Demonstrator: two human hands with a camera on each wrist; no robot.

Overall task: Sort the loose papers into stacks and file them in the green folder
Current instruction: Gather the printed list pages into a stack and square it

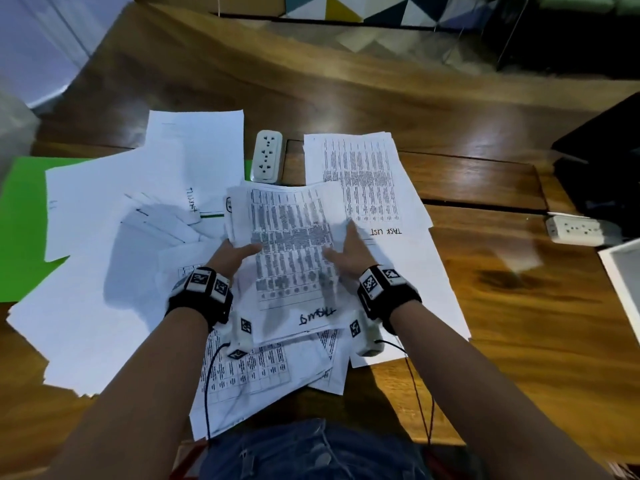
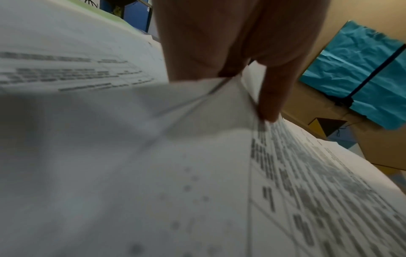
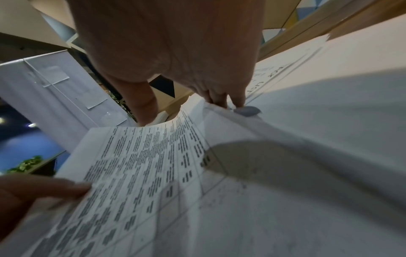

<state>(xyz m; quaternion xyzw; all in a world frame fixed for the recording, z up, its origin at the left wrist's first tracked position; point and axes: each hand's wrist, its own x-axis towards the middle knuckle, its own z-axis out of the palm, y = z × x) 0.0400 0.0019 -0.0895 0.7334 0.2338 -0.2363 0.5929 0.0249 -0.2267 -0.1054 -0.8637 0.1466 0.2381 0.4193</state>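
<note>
- The head view looks steeply down from above onto the wooden table (image 1: 485,188), taking in both forearms.
- The left wrist view sits very close under the left hand (image 2: 222,43), facing along its fingers toward the printed sheets (image 2: 307,182).
- The right wrist view faces along the right hand (image 3: 175,52), just as close.
- All 3 views share the printed sheets (image 1: 291,237) held between the hands.
</note>
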